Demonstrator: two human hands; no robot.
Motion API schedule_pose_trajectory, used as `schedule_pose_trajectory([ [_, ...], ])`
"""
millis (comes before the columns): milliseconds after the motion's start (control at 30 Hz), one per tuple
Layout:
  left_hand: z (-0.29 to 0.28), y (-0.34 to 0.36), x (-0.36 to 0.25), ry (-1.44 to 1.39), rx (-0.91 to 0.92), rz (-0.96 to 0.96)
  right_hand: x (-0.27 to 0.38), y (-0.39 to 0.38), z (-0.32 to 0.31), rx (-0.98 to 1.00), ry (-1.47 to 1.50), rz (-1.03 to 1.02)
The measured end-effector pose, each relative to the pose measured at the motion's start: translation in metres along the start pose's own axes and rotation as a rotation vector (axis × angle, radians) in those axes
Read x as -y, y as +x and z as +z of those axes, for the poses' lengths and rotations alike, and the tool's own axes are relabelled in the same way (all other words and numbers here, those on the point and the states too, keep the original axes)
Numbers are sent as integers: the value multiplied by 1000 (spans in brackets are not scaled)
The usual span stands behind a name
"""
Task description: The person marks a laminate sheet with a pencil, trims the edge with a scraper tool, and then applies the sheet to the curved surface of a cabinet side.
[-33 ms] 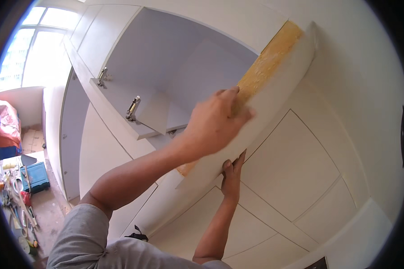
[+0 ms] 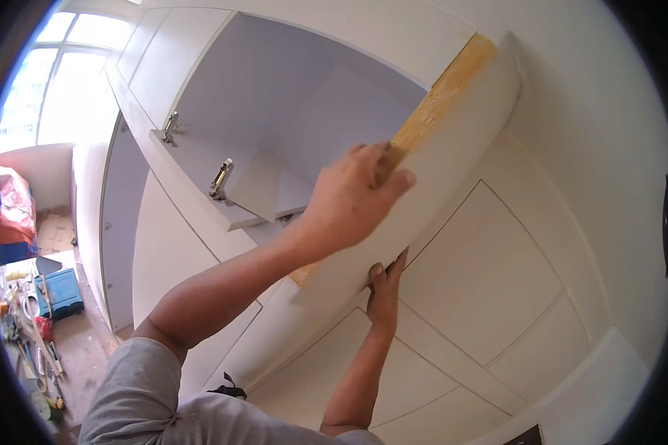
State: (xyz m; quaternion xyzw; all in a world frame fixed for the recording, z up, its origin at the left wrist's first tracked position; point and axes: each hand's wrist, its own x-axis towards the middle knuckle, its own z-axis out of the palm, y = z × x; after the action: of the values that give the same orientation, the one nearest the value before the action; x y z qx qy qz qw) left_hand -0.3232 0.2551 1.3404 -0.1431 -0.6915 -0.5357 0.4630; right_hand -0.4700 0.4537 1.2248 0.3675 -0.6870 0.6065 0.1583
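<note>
A white door panel (image 2: 453, 156) with a raw yellowish wood edge (image 2: 441, 93) is held tilted against the open upper compartment (image 2: 289, 104) of a white built-in cupboard. My left hand (image 2: 352, 200) wraps over the panel's wooden edge about halfway along it. Lower down, my right hand (image 2: 384, 285) presses its fingers up against the bottom end of the panel. Two metal hinges (image 2: 220, 180) sit on the compartment's left side wall, free of the panel.
Closed white cupboard doors (image 2: 490, 282) fill the wall below and right of the panel. Far down on the left, the floor holds scattered tools (image 2: 30, 334) and a blue toolbox (image 2: 61, 293). A bright window (image 2: 59, 81) is at the upper left.
</note>
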Motion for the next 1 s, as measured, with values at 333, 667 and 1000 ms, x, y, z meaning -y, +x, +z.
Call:
schedule_pose_trajectory([
  [333, 19, 23, 35, -109, -211, 105, -1, -3, 0, -52, 64, -52],
  [667, 52, 28, 51, -313, -450, 190, -5, 37, -17, 4, 75, -100],
  [1000, 49, 35, 54, -502, -369, 150, -5, 106, -16, -159, 85, -478],
])
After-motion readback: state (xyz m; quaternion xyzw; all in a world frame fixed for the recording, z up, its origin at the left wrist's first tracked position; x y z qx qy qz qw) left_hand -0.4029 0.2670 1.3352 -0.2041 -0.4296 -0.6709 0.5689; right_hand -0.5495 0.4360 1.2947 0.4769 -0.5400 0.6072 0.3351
